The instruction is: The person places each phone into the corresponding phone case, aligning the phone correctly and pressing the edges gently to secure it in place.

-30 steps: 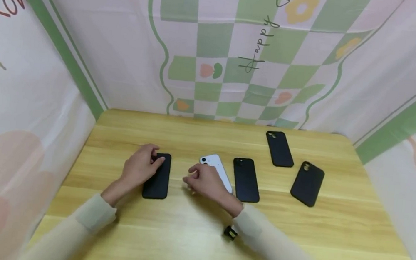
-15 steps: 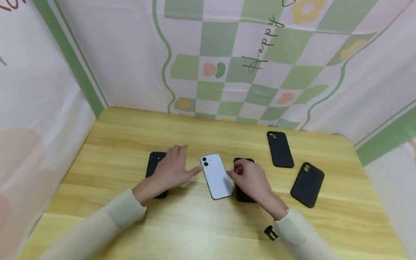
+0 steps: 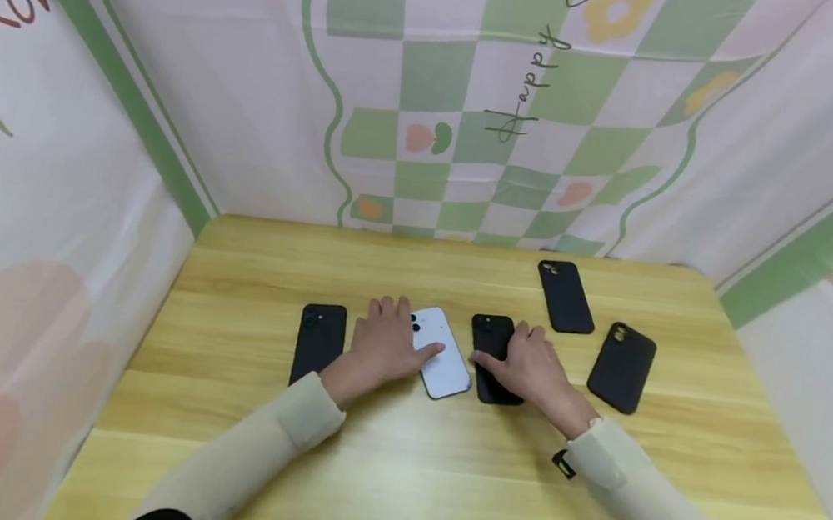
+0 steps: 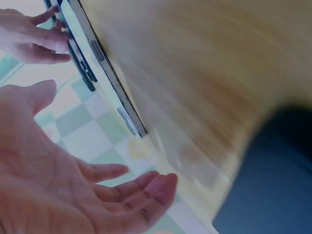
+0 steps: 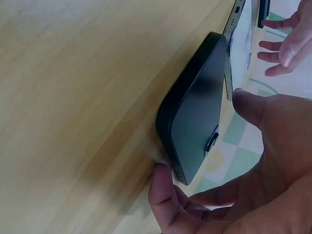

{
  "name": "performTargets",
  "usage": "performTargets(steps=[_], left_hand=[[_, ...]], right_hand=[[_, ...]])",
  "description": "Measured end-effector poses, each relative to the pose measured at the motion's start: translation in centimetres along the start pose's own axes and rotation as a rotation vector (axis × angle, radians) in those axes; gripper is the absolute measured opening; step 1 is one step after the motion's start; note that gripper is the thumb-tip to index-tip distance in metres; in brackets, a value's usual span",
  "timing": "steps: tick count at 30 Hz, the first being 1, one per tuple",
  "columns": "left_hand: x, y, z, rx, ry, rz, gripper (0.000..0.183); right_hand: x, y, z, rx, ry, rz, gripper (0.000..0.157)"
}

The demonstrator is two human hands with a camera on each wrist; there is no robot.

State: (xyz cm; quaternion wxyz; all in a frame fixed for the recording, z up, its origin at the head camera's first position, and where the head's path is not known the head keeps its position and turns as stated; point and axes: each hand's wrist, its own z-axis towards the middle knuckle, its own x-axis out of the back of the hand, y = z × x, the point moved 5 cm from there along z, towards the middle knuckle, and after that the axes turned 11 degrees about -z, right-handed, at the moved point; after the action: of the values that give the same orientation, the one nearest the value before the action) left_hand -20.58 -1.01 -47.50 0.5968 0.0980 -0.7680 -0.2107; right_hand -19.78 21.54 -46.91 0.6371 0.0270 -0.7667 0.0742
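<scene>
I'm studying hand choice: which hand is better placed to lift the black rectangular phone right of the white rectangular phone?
Right hand, probably: its thumb and fingers straddle the black phone; the left hand is nearer the white phone.

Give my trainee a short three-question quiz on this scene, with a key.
1. True or false: the white phone lies between the left black phone and the right black phone.

2. How many empty cases show in the head view?

3. In the head view, which does the right hand partly cover?
A. The left black phone
B. The right black phone
C. The white phone

Key:
1. True.
2. Two, both black.
3. B. Its thumb lies across that phone.
</scene>
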Motion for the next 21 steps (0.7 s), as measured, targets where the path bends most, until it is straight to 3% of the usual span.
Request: performTargets(steps=[7,15,21], left_hand=[[-1.0,1.4,0.4,0.01,0.0,0.122,0.114],[-1.6,2.4,0.4,0.006,0.002,0.15,0.111],[-2.3,2.9,0.9,0.03,0.001,0.21,0.117]], right_hand=[[0.0,-0.1,0.0,0.006,0.029,-0.04,0.096],[-0.1,-0.2,0.0,0.007,-0.005,0.017,0.06],[0.1,-0.2,0.1,-0.021,-0.043,0.031,0.061]])
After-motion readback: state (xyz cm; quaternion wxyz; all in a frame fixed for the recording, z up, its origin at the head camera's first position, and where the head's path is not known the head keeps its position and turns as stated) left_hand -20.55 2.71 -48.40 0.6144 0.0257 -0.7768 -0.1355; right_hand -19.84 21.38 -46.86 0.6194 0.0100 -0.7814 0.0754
